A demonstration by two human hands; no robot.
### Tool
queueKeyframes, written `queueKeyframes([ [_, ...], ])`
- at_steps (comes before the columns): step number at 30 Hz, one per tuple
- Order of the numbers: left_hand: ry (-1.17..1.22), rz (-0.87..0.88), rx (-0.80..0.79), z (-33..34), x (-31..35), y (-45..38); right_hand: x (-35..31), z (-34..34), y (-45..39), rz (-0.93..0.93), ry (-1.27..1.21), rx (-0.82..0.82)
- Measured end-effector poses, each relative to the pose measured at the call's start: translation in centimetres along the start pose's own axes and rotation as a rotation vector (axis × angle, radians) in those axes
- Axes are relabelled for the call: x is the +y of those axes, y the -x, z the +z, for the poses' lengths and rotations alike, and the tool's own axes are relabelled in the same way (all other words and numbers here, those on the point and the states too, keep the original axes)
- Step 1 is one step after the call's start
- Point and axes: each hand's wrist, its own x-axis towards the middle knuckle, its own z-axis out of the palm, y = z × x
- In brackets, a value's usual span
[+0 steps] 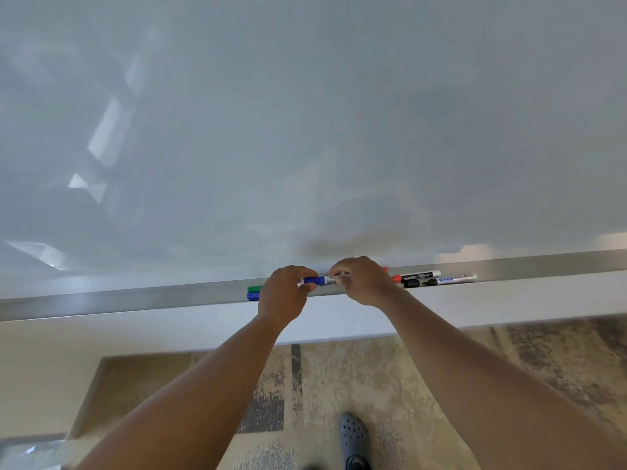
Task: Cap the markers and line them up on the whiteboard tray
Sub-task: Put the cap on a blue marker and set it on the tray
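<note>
Both hands hold one blue marker point(322, 279) level, just above the metal whiteboard tray point(135, 301). My left hand point(285, 295) pinches its blue cap end. My right hand point(364, 281) grips the silver barrel. On the tray to the left, a green marker end point(254, 288) and a blue marker end point(252, 296) stick out from behind my left hand. To the right lie a red-capped Camlin marker point(417, 276), a black cap point(411, 283) and an uncapped black marker point(449, 279). A red tip point(384, 269) shows behind my right hand.
The big whiteboard point(305, 130) fills the upper view, glossy with reflections. Below the tray is a pale wall band, then patterned carpet point(339, 385). A dark clog-style shoe point(354, 440) stands on the carpet beneath my arms.
</note>
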Motion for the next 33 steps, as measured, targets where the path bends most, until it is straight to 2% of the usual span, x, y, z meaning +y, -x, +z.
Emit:
queueKeyframes([
  [9, -0.113, -0.051, -0.048, 2.5, -1.0, -1.8, 1.7, 1.7, -1.5, -0.019, 0.064, -0.020],
  [17, -0.205, 0.003, -0.089, 3.7, -1.2, -2.3, 2.9, 3.1, -2.4, 0.015, 0.053, -0.038],
  [26, -0.260, 0.039, -0.066, 4.5, -2.6, -2.5, 4.2, 5.2, -3.2, 0.061, 0.062, -0.042],
  [33, -0.299, 0.013, -0.091, 4.7, -3.4, -2.4, 4.4, 5.8, -3.4, -0.018, 0.103, -0.050],
])
